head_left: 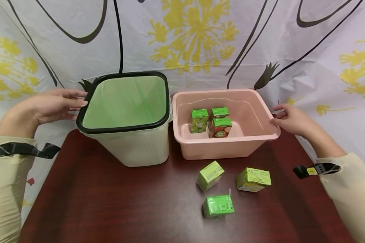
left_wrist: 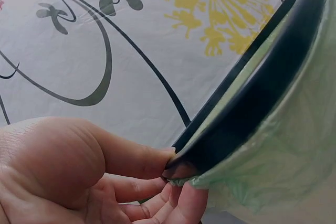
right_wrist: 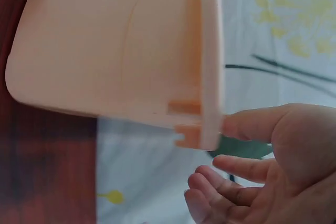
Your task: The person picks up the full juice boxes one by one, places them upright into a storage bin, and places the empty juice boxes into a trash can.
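My left hand (head_left: 56, 104) pinches the black rim of a white waste bin (head_left: 140, 148) lined with a pale green bag. The left wrist view shows the thumb (left_wrist: 139, 158) on top of the rim and fingertips under it, against the liner. My right hand (head_left: 295, 119) is at the right end of a pink plastic tub (head_left: 216, 150). In the right wrist view its thumb (right_wrist: 252, 125) touches the tub's rim, while the other fingers stay spread below it. Three juice boxes stand inside the tub, one of them a green juice box (head_left: 199, 120).
On the dark red table (head_left: 124, 206) in front of the tub lie a yellow-green juice box (head_left: 210, 176), another juice box (head_left: 253, 180) to its right, and a bright green juice box (head_left: 218, 206) with a straw. A patterned white cloth (head_left: 200, 40) hangs behind.
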Tool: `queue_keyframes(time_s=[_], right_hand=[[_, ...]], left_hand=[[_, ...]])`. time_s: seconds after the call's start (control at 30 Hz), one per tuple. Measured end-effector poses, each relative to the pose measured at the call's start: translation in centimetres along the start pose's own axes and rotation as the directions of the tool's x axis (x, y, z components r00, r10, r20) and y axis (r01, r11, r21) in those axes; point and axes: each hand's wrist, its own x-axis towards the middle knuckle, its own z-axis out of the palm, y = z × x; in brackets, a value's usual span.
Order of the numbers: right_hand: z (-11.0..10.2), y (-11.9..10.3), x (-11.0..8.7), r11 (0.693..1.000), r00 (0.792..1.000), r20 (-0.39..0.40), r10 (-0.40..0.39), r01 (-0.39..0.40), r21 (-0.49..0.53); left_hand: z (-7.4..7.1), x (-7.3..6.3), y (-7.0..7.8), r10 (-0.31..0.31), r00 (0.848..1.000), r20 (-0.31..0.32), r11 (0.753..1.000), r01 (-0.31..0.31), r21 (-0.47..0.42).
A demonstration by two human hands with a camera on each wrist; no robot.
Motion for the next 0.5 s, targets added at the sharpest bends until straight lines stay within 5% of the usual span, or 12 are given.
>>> queue_keyframes(time_s=[0.1,0.3,0.5], right_hand=[[-0.3,-0.5,-1.5,0.993,0.992,-0.111,-0.062,0.05,-0.104],[0.2,-1.0,-4.9,0.979,0.941,-0.273,-0.199,0.179,-0.095],[1.9,-0.8,-7.4,0.912,0.871,-0.27,-0.41,0.397,-0.104]], left_hand=[[0.1,-0.2,0.0,-0.006,1.0,-0.008,1.0,0.006,0.002],[0.3,-0.4,0.3,-0.018,1.0,-0.009,1.0,0.018,-0.011],[0.5,-0.3,0.3,-0.024,0.999,-0.024,0.999,0.023,-0.028]])
